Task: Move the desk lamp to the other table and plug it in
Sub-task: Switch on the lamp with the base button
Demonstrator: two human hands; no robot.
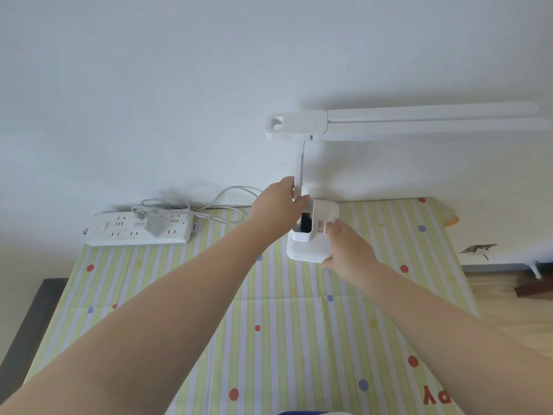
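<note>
In the head view, one white desk lamp stands right of centre on the striped tablecloth, its long head reaching toward the right edge of the frame; the left hand is wrapped around the lower stem while the right hand grasps the corner of the base, a two-point hold that probably keeps the top-heavy lamp from tipping. At centre left, against the wall, lies one power strip with a single adapter plugged in and one looped cable running toward the lamp, so it looks powered already.
</note>
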